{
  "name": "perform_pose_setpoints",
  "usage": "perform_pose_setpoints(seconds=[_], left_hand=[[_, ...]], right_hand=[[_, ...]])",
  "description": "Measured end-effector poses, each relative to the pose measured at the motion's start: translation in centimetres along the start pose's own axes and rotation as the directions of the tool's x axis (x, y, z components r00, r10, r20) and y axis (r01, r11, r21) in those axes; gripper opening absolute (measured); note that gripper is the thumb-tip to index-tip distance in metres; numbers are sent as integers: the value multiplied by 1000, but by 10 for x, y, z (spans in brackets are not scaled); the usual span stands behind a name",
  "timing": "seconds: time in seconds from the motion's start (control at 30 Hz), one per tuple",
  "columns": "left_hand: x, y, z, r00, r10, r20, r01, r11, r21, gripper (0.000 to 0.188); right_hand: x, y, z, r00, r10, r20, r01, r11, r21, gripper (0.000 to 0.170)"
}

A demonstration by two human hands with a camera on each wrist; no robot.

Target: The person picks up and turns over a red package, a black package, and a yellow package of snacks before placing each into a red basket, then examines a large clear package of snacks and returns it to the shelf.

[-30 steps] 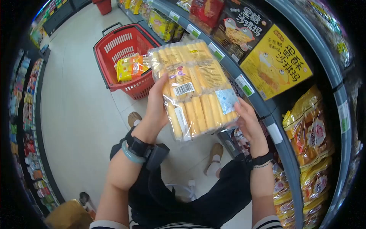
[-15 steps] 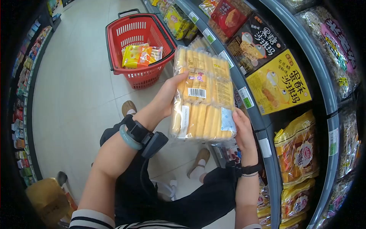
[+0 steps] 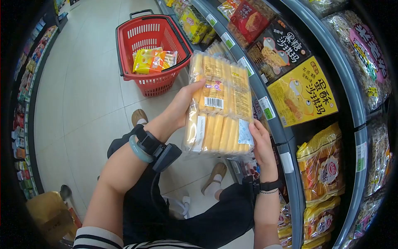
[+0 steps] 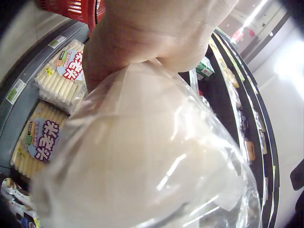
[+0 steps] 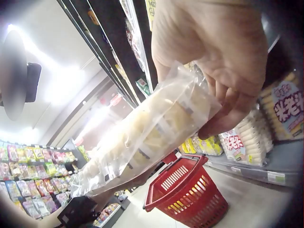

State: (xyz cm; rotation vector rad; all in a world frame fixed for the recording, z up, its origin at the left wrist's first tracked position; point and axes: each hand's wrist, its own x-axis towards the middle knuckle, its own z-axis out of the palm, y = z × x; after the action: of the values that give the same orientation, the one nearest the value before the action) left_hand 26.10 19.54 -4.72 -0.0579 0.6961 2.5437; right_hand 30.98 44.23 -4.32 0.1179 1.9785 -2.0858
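Note:
Both hands hold a large clear pack of yellow stick snacks [image 3: 219,108], its barcode side facing up. The left hand [image 3: 182,103] grips its left edge, thumb on top; in the left wrist view that hand [image 4: 147,38] pinches the clear wrapping [image 4: 142,142]. At the lower right corner, beside a blue patch, the right hand [image 3: 262,143] holds the pack. In the right wrist view the right hand [image 5: 213,57] has its fingers curled round the end of the pack [image 5: 147,128].
A red basket [image 3: 151,85] with yellow and orange packets [image 3: 154,61] inside stands on the floor [image 3: 87,103], beyond the left hand. Shelves [image 3: 286,137] with boxed and bagged snacks line the right side. Another shelf row [image 3: 31,99] runs along the far left.
Since one second ago, the pack has shifted right and turned slightly more upright in view, with both hands still on it. The basket shows further right in the head view. Little differs from half a second ago.

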Motion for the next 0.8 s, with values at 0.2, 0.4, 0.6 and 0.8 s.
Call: perform_pose_setpoints(seconds=[0.2, 0.4, 0.6, 0.8], left_hand=[[0, 0, 0, 1000, -8, -25, 8, 1000, 16, 51], [0, -1, 0, 1000, 4, -18, -3, 999, 32, 51], [-1, -4, 1, 999, 33, -7, -32, 995, 94, 45], [-4, -8, 6, 993, 114, 2, -111, 960, 256, 40]], right_hand=[[0, 2, 0, 1000, -8, -12, 7, 999, -34, 43], [1, 2, 0, 1000, 11, -2, -11, 998, -54, 45], [2, 2, 3, 997, -70, -38, 64, 989, -133, 49], [19, 8, 4, 981, -169, -98, 159, 982, -105, 49]])
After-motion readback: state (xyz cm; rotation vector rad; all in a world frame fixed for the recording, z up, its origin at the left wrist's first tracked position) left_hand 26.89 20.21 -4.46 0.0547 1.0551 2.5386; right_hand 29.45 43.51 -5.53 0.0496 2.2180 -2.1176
